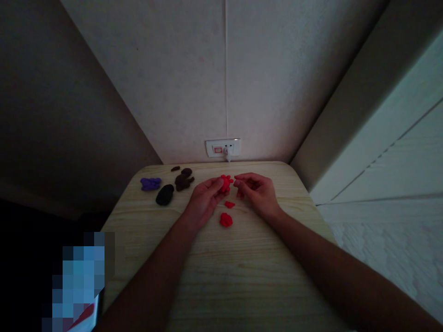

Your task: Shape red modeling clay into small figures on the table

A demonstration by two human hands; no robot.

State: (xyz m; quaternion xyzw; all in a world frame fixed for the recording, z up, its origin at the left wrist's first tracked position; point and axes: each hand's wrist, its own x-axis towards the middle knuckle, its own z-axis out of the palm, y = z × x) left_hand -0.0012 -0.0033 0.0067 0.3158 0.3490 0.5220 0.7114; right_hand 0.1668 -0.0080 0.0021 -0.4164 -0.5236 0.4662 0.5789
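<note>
My left hand (206, 199) pinches a knobbly piece of red modelling clay (226, 183) at its fingertips. My right hand (258, 192) is curled just to the right of that piece, its fingertips almost touching it, and a small red crumb (239, 194) lies under them. On the pale wood tabletop (242, 276) below my hands are a small red clay scrap (229, 204) and a red clay lump (226, 220). Further left lie purple clay (150, 184), black clay (164, 195) and dark brown clay (183, 181).
The table's far end meets a wall with a white socket plate (221, 148) and a white plug. A thin brown clay strip (175, 168) lies near the far edge. White panelling (377, 138) stands to the right. A pixelated blue shape (78, 281) occupies the lower left.
</note>
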